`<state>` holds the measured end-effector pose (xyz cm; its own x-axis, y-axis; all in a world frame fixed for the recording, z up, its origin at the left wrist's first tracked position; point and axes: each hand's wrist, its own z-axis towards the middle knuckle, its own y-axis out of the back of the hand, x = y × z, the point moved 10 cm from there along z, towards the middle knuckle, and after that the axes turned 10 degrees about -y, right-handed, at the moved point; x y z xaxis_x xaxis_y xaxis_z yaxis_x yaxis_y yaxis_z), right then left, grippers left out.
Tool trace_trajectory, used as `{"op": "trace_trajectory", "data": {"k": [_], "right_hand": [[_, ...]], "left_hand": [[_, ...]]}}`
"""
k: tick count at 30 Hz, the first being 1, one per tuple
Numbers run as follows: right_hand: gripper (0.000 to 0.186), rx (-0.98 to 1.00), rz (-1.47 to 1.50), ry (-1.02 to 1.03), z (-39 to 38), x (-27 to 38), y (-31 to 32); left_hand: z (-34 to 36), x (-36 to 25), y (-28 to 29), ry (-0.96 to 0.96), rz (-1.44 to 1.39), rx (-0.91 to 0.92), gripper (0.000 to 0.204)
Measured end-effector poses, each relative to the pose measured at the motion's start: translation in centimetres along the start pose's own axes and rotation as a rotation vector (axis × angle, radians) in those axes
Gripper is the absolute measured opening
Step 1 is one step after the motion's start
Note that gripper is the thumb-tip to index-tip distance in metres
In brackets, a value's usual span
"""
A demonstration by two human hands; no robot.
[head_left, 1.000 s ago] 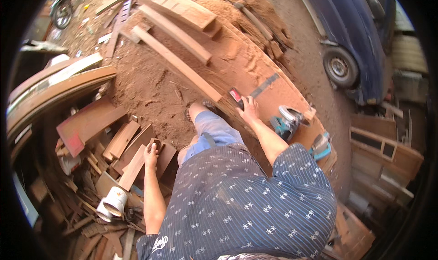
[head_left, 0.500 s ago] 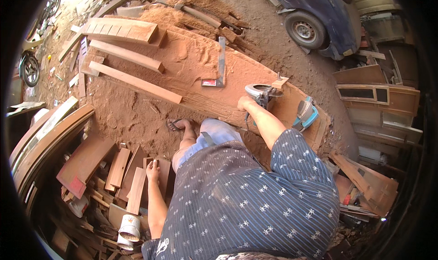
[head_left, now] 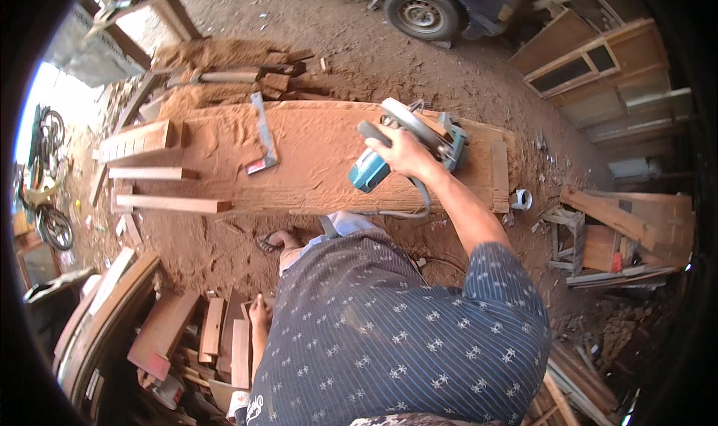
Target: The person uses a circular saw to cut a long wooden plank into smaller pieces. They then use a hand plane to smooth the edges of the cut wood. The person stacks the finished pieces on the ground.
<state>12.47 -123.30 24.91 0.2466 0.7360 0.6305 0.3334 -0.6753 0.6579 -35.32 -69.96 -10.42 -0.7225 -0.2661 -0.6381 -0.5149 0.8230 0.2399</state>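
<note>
My right hand (head_left: 407,155) is closed round the grey handle of a circular saw (head_left: 369,173) with a teal motor body. The saw is over the right part of a dusty wooden board workbench (head_left: 329,183), its teal end pointing left and its round guard at the far side. Whether it touches the board I cannot tell. A power cord (head_left: 428,201) loops from it near my wrist. Low at my left side, my left hand (head_left: 259,312) has curled fingers, partly hidden by my shirt; what they hold, if anything, does not show. A metal try square (head_left: 263,138) lies left of the saw.
Two wooden battens (head_left: 172,204) and a grooved wood block (head_left: 136,142) lie at the bench's left end. Offcuts (head_left: 213,326) are stacked beside my left leg. Beyond the bench stands a car (head_left: 422,14); old panels (head_left: 591,67) lean at the right.
My right hand has turned the circular saw, so its teal body now points left instead of right. The view has swung round, and my left hand is now more covered by my shirt.
</note>
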Motion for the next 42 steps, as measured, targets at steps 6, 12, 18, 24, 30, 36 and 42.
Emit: {"op": "trace_trajectory", "data": {"k": [6,12,18,24,30,36,42], "right_hand": [[0.065,-0.103,0.325,-0.252,-9.9,-6.9,13.2],[0.064,-0.106,-0.383,-0.345,-11.5,-18.1,18.0],[0.045,0.254,-0.932,-0.567,-8.1,-39.5,11.3],[0.028,0.236,-0.902,-0.678,-7.3,-48.1,3.7],[0.026,0.284,-0.927,-0.588,-8.0,-48.0,3.8],[0.038,-0.043,-0.503,-0.459,-5.0,-37.1,3.6],[0.058,-0.414,0.487,-0.349,2.0,-36.2,5.4]], "left_hand": [[-0.6,1.4,-6.9,-0.207,0.293,0.199,0.056],[-0.6,-3.2,-11.4,0.008,0.145,0.143,0.073],[-1.2,-10.7,-13.0,-0.150,0.147,0.070,0.065],[-5.7,-4.7,-8.3,-0.034,0.069,0.083,0.057],[-10.3,2.0,-9.0,0.074,0.315,0.159,0.061],[-13.2,-0.6,-12.3,0.032,0.232,0.036,0.062],[-12.2,-6.6,-13.2,-0.084,0.221,-0.042,0.064]]}}
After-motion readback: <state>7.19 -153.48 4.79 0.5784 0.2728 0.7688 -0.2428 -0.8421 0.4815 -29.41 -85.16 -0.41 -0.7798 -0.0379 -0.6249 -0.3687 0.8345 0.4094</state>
